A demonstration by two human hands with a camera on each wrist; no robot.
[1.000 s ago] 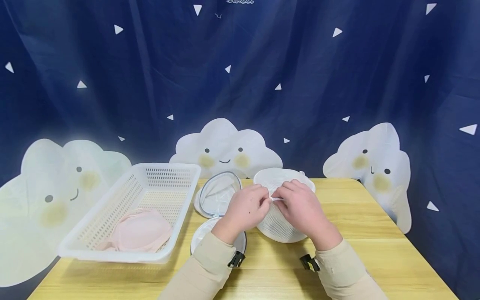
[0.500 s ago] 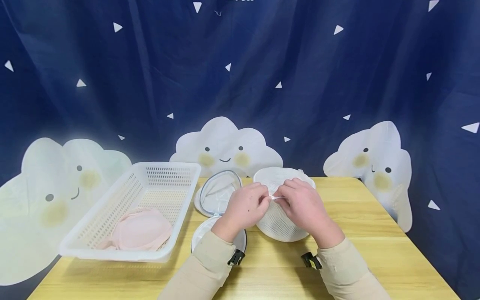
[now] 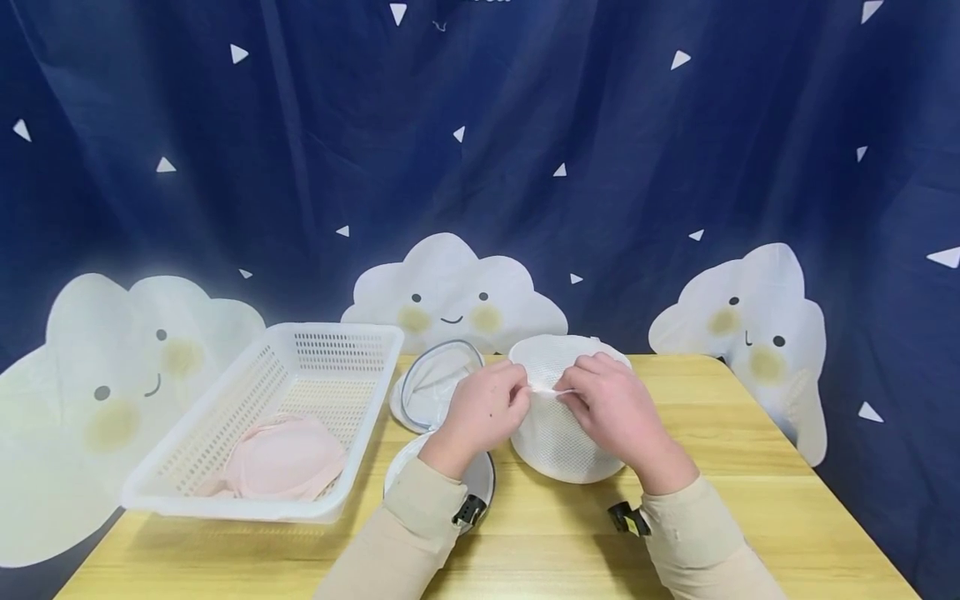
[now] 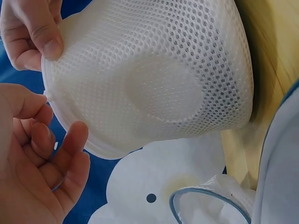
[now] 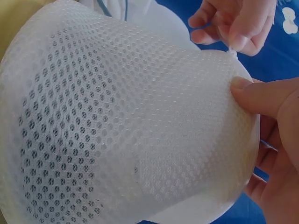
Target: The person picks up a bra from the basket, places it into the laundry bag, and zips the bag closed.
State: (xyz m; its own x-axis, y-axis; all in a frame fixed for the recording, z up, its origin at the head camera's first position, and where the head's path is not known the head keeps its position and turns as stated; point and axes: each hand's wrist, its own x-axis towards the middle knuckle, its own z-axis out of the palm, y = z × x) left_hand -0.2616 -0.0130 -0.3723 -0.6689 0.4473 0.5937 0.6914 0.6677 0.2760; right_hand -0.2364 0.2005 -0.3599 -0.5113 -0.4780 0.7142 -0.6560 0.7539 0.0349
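Observation:
A white mesh laundry bag (image 3: pixel 566 454), rounded in shape, stands on the table in front of me. My left hand (image 3: pixel 486 410) pinches a small white zipper pull (image 5: pixel 232 52) at the bag's rim, between thumb and forefinger. Opposite it, my right hand (image 3: pixel 613 412) grips the rim, its thumb (image 5: pixel 247 91) on the outer mesh. A short stretch of white zipper edge (image 3: pixel 546 392) shows between the two hands. From the left wrist view, a round panel (image 4: pixel 166 88) is visible on the mesh. The bag's inside is hidden.
At the left stands a white plastic basket (image 3: pixel 375 417) holding a pale pink bra (image 3: pixel 285 458). Beside my left arm lie two white mesh pieces with dark rims, one farther back (image 3: pixel 438 387) and one partly under the forearm (image 3: pixel 480 483). A blue curtain hangs behind the table (image 3: pixel 735 517).
My left hand has slid left along the bag's rim, widening the gap between the hands. The right hand keeps its grip with only a slight shift right.

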